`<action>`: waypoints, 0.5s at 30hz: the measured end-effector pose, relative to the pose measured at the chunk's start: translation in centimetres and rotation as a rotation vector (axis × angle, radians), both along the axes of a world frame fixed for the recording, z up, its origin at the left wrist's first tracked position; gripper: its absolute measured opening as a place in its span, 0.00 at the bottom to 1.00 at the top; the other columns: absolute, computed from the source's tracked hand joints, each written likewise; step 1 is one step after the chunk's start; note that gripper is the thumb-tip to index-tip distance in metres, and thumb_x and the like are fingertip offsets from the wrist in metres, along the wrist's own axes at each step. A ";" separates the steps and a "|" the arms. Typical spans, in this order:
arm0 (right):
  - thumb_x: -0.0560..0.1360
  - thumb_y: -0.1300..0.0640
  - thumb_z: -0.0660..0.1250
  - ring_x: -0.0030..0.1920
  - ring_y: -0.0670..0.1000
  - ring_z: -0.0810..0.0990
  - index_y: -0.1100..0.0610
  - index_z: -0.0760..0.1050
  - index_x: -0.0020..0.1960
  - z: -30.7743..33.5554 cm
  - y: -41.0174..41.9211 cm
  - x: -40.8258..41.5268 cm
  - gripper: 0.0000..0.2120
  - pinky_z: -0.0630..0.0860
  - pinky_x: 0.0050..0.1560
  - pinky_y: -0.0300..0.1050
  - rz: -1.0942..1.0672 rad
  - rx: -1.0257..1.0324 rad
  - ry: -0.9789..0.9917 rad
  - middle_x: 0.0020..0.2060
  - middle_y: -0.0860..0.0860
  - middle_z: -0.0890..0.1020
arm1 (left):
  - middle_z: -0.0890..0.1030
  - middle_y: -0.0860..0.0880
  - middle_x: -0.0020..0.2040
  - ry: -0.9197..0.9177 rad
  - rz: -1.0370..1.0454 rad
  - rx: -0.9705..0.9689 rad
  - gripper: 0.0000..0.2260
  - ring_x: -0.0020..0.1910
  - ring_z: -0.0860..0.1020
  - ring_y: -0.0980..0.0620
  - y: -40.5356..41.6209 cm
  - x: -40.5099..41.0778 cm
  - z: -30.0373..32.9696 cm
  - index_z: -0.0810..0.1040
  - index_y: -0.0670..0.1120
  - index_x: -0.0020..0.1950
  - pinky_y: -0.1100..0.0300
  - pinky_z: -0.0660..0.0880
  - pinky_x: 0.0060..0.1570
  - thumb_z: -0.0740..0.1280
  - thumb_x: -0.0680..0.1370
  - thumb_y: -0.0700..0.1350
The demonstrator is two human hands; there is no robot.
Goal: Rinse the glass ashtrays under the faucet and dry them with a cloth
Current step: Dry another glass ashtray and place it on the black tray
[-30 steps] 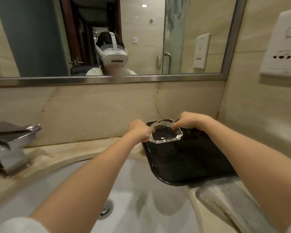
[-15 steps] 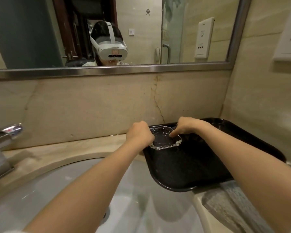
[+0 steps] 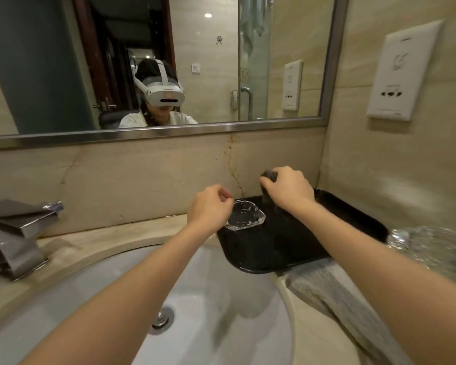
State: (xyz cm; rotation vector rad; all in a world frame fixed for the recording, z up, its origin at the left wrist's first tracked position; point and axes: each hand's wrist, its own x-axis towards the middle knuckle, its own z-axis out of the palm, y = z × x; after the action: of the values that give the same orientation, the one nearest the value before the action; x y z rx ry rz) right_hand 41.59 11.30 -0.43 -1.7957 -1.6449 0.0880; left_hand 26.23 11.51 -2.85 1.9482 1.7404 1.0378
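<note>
Glass ashtray (image 3: 245,216) sits flat on the near left corner of the black tray (image 3: 353,219), which lies on the worktop (image 3: 103,238) to the right of the white sink (image 3: 221,299), against the back wall.

From my head camera, my left hand (image 3: 209,208) hangs just over the ashtray's left edge; whether it touches the glass I cannot tell. Its fingers are loosely curled and hold nothing, thumb and forefinger close together.

My right hand (image 3: 287,189) is raised above the back of the tray, behind the ashtray and apart from it. Its fingers are curled round a dark grey cloth (image 3: 269,177), which bunches out above my knuckles and hangs down to the tray below my palm.

More glassware (image 3: 427,248), blurred, shows at the right edge beyond the tray, and I cannot make out its shape. A pale grey towel (image 3: 334,293) drapes over the worktop edge under my right forearm.

At the far left stands the square chrome faucet (image 3: 19,230). The sink's drain (image 3: 162,317) sits between my forearms. Above the backsplash, the mirror (image 3: 37,75) reflects me wearing a white headset (image 3: 166,94).
</note>
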 end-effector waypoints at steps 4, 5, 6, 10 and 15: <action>0.79 0.46 0.56 0.42 0.55 0.77 0.53 0.72 0.43 -0.9 -6.4 -0.5 0.13 0.69 0.39 0.45 -0.067 0.171 0.141 0.40 0.52 0.79 | 0.80 0.51 0.40 -0.249 -0.154 -0.030 0.04 0.42 0.79 0.50 -4.3 2.6 -0.5 0.76 0.51 0.43 0.58 0.76 0.42 0.65 0.77 0.43; 0.79 0.46 0.56 0.43 0.56 0.77 0.54 0.71 0.42 -1.3 -8.1 -0.2 0.14 0.70 0.39 0.47 -0.080 0.186 0.170 0.40 0.52 0.79 | 0.79 0.52 0.38 -0.290 -0.208 -0.057 0.04 0.38 0.79 0.52 -5.4 3.5 -0.6 0.76 0.50 0.44 0.62 0.76 0.38 0.64 0.77 0.42; 0.79 0.46 0.56 0.44 0.56 0.77 0.54 0.71 0.43 -1.9 -9.7 0.2 0.14 0.71 0.40 0.48 -0.090 0.191 0.191 0.40 0.53 0.79 | 0.78 0.53 0.37 -0.311 -0.262 -0.087 0.04 0.35 0.77 0.55 -6.5 4.5 -0.6 0.76 0.50 0.46 0.66 0.73 0.33 0.64 0.78 0.43; 0.79 0.50 0.58 0.40 0.55 0.77 0.56 0.72 0.42 -4.7 -15.2 2.8 0.12 0.73 0.40 0.52 -0.099 0.175 0.277 0.36 0.52 0.78 | 0.79 0.53 0.40 -0.361 -0.399 -0.121 0.04 0.39 0.78 0.56 -9.6 8.8 0.1 0.78 0.50 0.49 0.66 0.72 0.36 0.63 0.79 0.45; 0.79 0.55 0.60 0.35 0.51 0.72 0.54 0.69 0.36 -5.5 -19.2 6.2 0.12 0.66 0.36 0.47 -0.094 0.193 0.555 0.31 0.50 0.73 | 0.78 0.52 0.48 -0.343 -0.506 -0.153 0.05 0.51 0.77 0.53 -12.0 14.5 0.7 0.77 0.49 0.51 0.60 0.74 0.47 0.64 0.78 0.47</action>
State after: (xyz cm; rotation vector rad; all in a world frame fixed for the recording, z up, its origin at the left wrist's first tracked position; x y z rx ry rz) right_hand 47.81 -7.90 -5.93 -1.5219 -1.1326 0.3405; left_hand 40.76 -0.48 -2.15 1.8405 1.0369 0.9475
